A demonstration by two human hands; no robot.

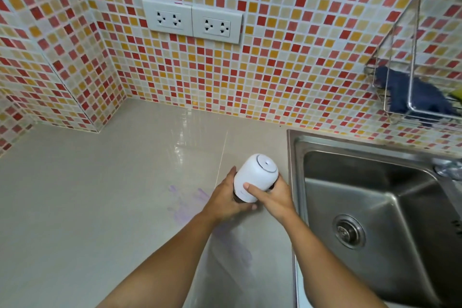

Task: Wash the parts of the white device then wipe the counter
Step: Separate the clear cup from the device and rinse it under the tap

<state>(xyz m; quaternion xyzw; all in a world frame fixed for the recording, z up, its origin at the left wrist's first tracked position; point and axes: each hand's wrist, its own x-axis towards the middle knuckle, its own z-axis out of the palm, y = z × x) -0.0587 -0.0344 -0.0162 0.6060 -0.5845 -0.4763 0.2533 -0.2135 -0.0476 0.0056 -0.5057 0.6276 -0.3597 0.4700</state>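
The white device point(255, 175) sat tipped between the fingers point(250, 188) of both hands, over the counter point(100, 195). The left hand point(225, 199) gripped its dark bottom part and the right hand point(276, 195) gripped its white top. The sink point(297, 182) was right of the fingers.

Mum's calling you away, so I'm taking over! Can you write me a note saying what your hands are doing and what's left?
Left grip: holds the white device at its lower end.
Right grip: holds its side, thumb across it.
Device: tilted over the counter, just left of the sink.
Done: nothing that shows; the device is in one piece.
To do: take it apart, wash the parts, wipe the counter, including the purple smear.
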